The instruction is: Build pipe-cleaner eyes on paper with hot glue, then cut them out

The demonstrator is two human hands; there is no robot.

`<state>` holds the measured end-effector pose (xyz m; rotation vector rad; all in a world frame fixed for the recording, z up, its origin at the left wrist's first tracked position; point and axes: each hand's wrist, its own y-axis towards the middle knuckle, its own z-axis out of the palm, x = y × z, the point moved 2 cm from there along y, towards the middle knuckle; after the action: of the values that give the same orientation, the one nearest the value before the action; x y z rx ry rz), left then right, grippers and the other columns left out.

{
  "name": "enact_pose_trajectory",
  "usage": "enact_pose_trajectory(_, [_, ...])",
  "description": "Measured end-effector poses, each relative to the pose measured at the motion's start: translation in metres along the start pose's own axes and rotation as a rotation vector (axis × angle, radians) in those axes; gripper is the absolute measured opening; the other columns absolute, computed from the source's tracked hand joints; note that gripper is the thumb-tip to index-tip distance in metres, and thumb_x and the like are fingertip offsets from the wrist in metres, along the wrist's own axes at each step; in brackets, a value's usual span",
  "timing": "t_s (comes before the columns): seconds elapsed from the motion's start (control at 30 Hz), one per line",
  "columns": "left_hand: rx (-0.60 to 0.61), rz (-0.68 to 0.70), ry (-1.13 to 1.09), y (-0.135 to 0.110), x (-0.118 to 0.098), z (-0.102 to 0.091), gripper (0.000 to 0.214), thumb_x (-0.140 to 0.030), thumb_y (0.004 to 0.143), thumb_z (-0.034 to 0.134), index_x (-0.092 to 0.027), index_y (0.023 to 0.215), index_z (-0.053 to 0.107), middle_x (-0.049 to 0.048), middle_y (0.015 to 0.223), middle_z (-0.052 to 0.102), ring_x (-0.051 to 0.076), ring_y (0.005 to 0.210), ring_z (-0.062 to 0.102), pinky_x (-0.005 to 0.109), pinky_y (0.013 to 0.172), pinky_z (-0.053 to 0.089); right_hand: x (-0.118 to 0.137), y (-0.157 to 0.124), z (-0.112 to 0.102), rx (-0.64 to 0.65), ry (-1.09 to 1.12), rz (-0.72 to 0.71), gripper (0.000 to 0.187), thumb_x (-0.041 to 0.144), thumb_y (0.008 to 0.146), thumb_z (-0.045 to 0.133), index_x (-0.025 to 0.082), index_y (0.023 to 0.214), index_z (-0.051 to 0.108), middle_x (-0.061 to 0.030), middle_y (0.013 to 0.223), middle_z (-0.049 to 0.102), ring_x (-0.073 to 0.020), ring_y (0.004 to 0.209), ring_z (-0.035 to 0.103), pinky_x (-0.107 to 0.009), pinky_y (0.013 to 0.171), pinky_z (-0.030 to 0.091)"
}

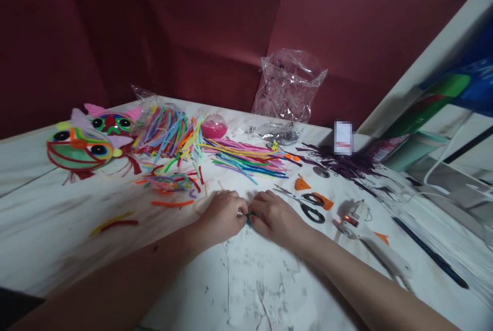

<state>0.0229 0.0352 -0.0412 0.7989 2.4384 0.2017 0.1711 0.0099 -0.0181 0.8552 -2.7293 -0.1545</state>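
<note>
A small dark-green piece (249,216) of unclear material is pinched by the fingers of the left hand (225,216) and right hand (272,216), low over the white marbled surface (69,213), presumably for steadiness; black-handled metal scissors (301,201) are placed beside the right hand, seemingly for easy reach.

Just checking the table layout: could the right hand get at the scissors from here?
Probably yes: the scissors lie close beside the right hand with nothing visibly between, though it is pinching a small green piece.
</note>
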Motion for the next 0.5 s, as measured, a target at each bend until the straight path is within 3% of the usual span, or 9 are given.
enact_pose_trajectory(0.1, [0.007,0.006,0.003,-0.0006,-0.0003,-0.0004,0.015,-0.010,0.069,0.058,-0.021,0.070,0.069,0.0011,0.075,0.067,0.019,0.079,0.060,0.030,0.074,0.040,-0.0022,0.0000,-0.0012,0.008,0.021,-0.034,0.021,0.012,0.084,0.047,0.018,0.082,0.066,-0.0055,0.079,0.058,-0.0191,0.080,0.051,-0.032,0.075,0.040])
enact_pose_trajectory(0.27, [0.018,-0.005,0.017,-0.0013,-0.0016,-0.0022,0.013,-0.012,0.069,0.059,-0.021,0.068,0.068,0.0015,0.074,0.067,0.019,0.079,0.060,0.030,0.073,0.040,-0.0006,-0.0004,0.0002,-0.005,0.045,0.034,0.013,0.018,0.076,0.058,0.018,0.086,0.066,-0.0059,0.083,0.058,-0.0212,0.083,0.051,-0.033,0.076,0.041])
enact_pose_trajectory(0.5, [0.003,-0.004,-0.004,-0.0002,-0.0008,-0.0013,0.013,-0.011,0.068,0.059,-0.020,0.067,0.068,0.0017,0.073,0.067,0.019,0.078,0.060,0.030,0.073,0.041,0.0030,0.0003,0.0017,0.004,0.001,0.063,0.011,0.021,0.076,0.058,0.018,0.084,0.065,-0.0054,0.082,0.057,-0.0215,0.084,0.050,-0.033,0.076,0.041])
